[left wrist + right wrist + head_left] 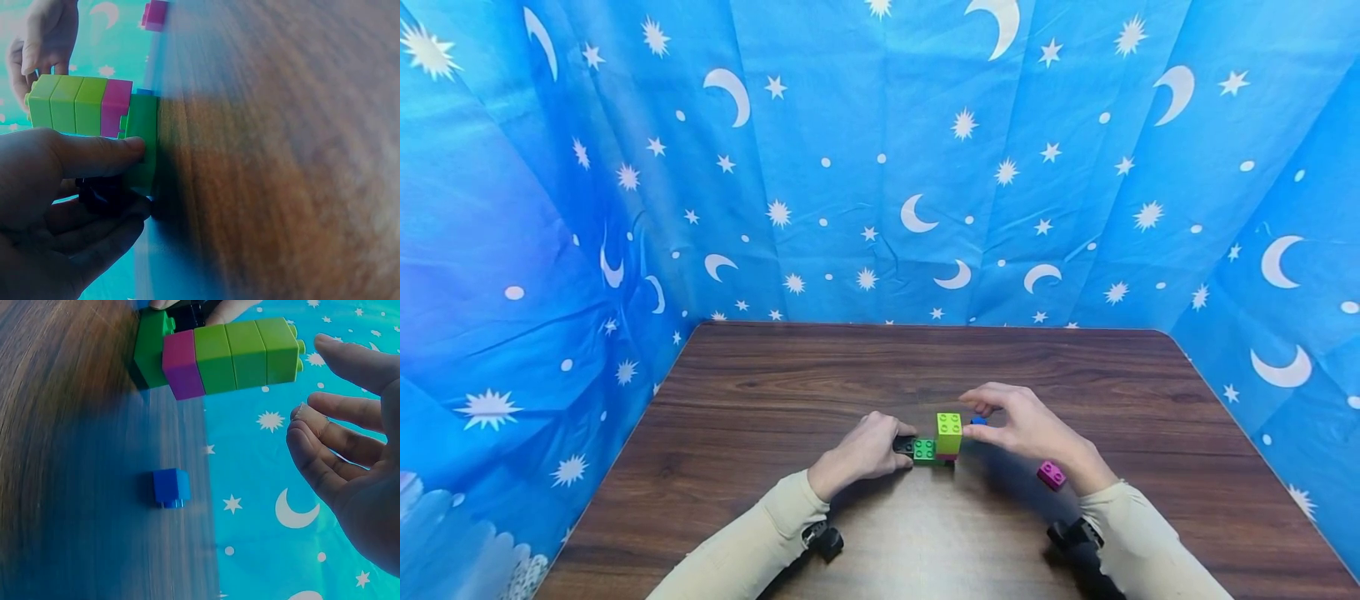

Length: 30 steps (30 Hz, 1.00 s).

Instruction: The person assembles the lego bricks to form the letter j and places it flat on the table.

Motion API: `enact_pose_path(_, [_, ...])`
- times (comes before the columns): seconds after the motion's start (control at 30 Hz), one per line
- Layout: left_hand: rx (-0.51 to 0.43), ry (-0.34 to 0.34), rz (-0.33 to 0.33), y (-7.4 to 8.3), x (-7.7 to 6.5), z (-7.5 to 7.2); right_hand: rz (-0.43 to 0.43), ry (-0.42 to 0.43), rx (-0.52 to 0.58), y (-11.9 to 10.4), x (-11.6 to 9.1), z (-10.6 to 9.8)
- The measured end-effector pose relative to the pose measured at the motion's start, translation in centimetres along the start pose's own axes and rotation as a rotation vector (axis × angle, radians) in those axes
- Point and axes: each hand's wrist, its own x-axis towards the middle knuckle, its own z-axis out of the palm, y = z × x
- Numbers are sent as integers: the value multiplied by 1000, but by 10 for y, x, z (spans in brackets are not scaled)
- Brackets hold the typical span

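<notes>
A toy brick build [949, 433] stands upright on a wood-grain table [820, 367], three lime bricks [245, 355] stacked over a pink brick [182, 365] at one end of a green base [923, 450], a black piece [904, 446] at the other. It looks light, stiff and smooth, hard to break but likely to pop apart at its joints if the tall stack is levered; low on the base seems the surest hold, the stack's flat sides the next best. At the build's 9 o'clock, the left hand [868, 446] grips the base end, thumb across the green, forearm angling in from 8 o'clock. At 3 o'clock, the right hand [1018, 419] hovers empty, fingers loosely spread and apart from the stack, forearm entering from 4 o'clock. A blue brick [170, 486] lies near 2 o'clock; a magenta brick [1051, 475] sits between 3 and 4, beside the right wrist.
</notes>
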Motion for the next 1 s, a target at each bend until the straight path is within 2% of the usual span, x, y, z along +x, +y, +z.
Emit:
enact_pose_path(0.73, [-2, 11, 12, 0, -2, 1, 105, 16, -44, 16, -23, -15])
enact_pose_path(1.0, [-12, 2, 14, 0, -1, 0, 87, 50, -96, 23, -34, -19])
